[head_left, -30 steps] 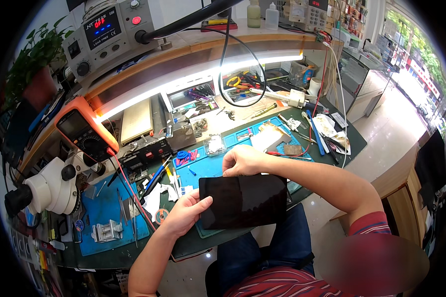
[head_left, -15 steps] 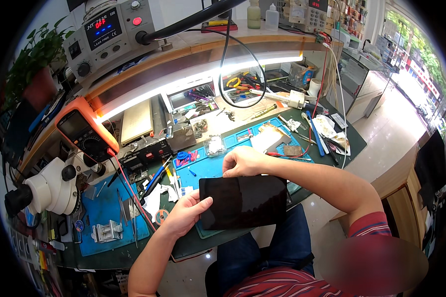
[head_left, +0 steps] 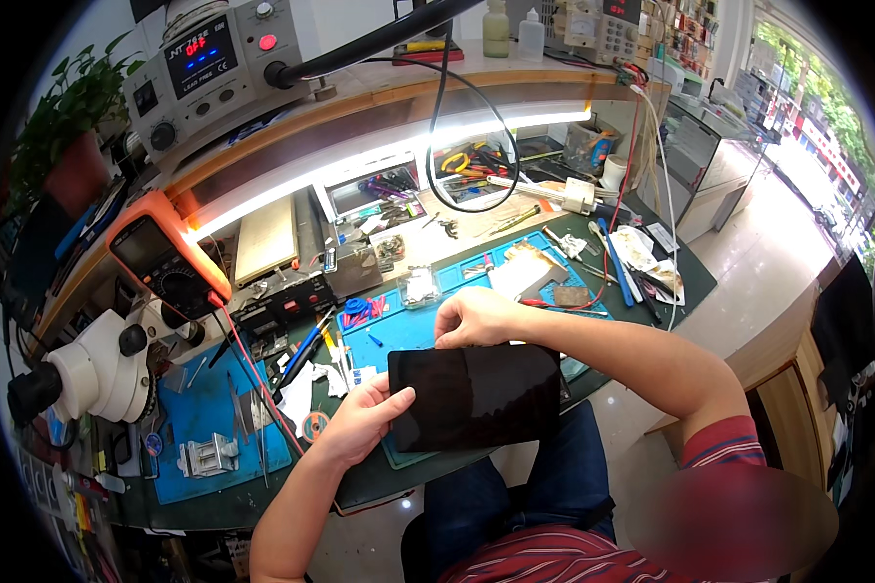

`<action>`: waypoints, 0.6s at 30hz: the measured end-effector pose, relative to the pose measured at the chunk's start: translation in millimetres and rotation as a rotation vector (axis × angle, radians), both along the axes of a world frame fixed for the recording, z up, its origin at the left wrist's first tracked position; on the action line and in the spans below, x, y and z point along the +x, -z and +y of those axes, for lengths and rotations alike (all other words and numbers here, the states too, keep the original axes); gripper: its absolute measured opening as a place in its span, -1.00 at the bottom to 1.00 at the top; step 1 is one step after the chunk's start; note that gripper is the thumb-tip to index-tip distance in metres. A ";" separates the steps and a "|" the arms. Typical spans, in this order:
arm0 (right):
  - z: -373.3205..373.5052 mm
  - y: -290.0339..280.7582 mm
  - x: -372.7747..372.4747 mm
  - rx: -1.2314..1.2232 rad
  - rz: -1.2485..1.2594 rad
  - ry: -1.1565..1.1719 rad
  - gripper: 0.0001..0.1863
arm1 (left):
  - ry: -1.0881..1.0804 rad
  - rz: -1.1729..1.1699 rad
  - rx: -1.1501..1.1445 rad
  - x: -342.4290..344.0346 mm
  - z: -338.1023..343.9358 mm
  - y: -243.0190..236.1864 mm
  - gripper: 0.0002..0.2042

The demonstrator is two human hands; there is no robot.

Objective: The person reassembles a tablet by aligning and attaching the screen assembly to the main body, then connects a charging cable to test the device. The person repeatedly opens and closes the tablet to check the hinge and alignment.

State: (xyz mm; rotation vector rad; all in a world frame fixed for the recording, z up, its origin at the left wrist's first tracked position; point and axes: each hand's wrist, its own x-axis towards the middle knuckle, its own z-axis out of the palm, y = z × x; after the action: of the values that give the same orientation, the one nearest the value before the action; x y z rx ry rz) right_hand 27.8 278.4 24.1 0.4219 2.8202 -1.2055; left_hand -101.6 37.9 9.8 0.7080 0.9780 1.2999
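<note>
A black tablet with a dark, glossy face is tilted up over the front edge of the bench. My left hand grips its left side, thumb on the glass and the other fingers behind. At the far edge of the tablet is my right hand, its fingers bent and pinched together close to the upper left corner. Whatever those fingertips hold, if anything, is too small or hidden to make out. Beneath and beyond the tablet lies a blue work mat, partly covered by it.
On the left stand a white microscope, an orange multimeter and a metal clamp on another blue mat. A clear parts box sits past my right hand. Blue tweezers lie right. A black cable loops overhead.
</note>
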 end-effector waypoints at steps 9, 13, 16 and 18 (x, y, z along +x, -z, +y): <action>3.3 6.6 -1.7 0.014 0.031 -0.012 -0.76 | -0.022 0.010 -0.005 2.7 1.8 -2.0 -0.65; -0.4 -0.9 -0.8 0.007 -0.026 0.002 -0.75 | -0.021 0.013 -0.012 0.4 0.4 0.5 -0.65; 1.4 3.0 0.1 0.044 0.010 -0.006 -0.74 | -0.022 0.025 -0.020 1.6 1.6 -1.6 -0.66; 0.5 2.4 -0.9 0.028 -0.011 0.003 -0.74 | -0.018 0.009 -0.015 0.8 1.4 0.1 -0.66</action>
State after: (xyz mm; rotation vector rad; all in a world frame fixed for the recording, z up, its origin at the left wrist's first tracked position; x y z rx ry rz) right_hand 26.8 278.9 21.7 0.4334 2.8312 -1.1626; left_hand -100.7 39.2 9.7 0.6959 1.0024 1.3047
